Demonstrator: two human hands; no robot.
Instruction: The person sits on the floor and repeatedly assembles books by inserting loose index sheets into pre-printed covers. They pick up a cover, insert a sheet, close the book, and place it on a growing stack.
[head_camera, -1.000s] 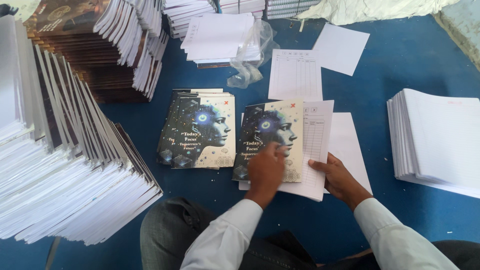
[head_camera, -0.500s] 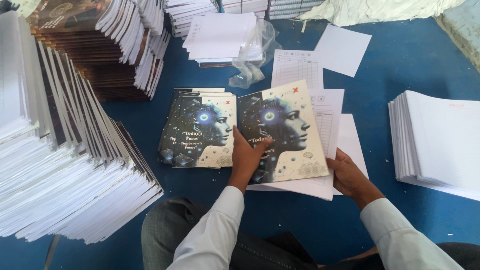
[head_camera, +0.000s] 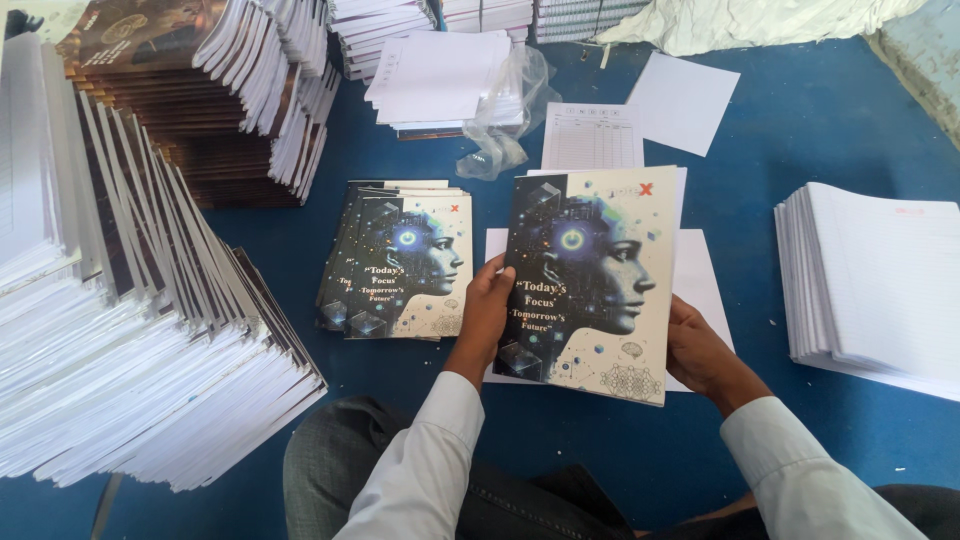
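The left hand (head_camera: 487, 312) and right hand (head_camera: 703, 352) each pinch a side edge of the thin, light, bendable notebook (head_camera: 588, 283), held above loose sheets (head_camera: 700, 275) on the blue floor (head_camera: 800, 130).

A blue floor covering (head_camera: 800, 130) fills the scene under soft, even daylight. At one o'clock lies a crumpled pale cloth (head_camera: 760, 20). At two o'clock, a strip of light grey surface (head_camera: 925, 60), perhaps a wall base, borders the blue.
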